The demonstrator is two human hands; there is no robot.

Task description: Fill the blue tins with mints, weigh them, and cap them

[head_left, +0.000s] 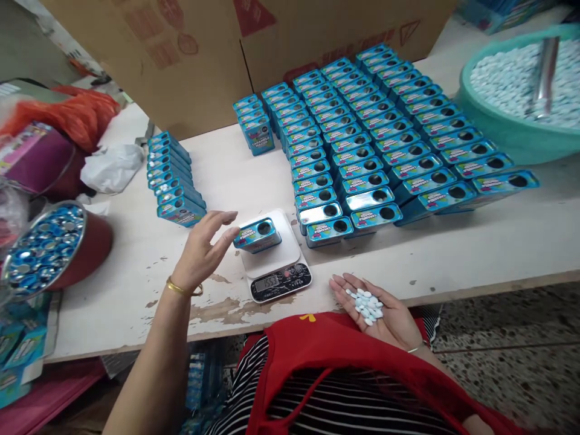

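Observation:
A blue candy tin (258,234) with a round opening in its top stands on the white digital kitchen scale (290,241), whose display reads about 155.3. Beside the tin's left end is my left hand (203,248), thumb and fingers apart; whether a fingertip touches the tin I cannot tell. My right hand (394,314) is turned palm up at the table's front edge, cupping a small heap of pale blue-white candies (366,305). Many more blue tins (357,157) stand in rows behind and to the right of the scale.
At the back right is a green basin (512,136) of candies with a metal scoop (545,78). A row of tins (181,208) stands on the left, near a red bowl (93,241) of blue and silver lids. A large cardboard box (203,66) closes off the back.

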